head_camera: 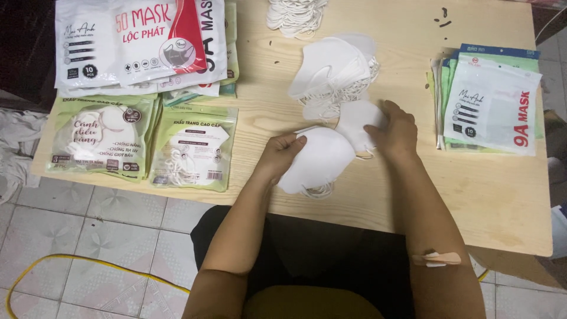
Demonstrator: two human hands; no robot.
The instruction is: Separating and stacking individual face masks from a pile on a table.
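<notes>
My left hand (277,155) grips a small stack of folded white face masks (319,160) just above the near edge of the wooden table (496,195). My right hand (394,131) rests on another white mask (356,120) lying right beside that stack, fingers pressing on it. Behind both hands sits a loose heap of white masks (331,74) with tangled ear loops. A further bunch of white ear loops (295,15) lies at the table's far edge.
Filled green mask packets (195,147) (106,136) lie at the left, with white and red packets (142,41) stacked behind them. A pile of flat empty pouches (493,100) lies at the right. Tiled floor (88,236) shows below.
</notes>
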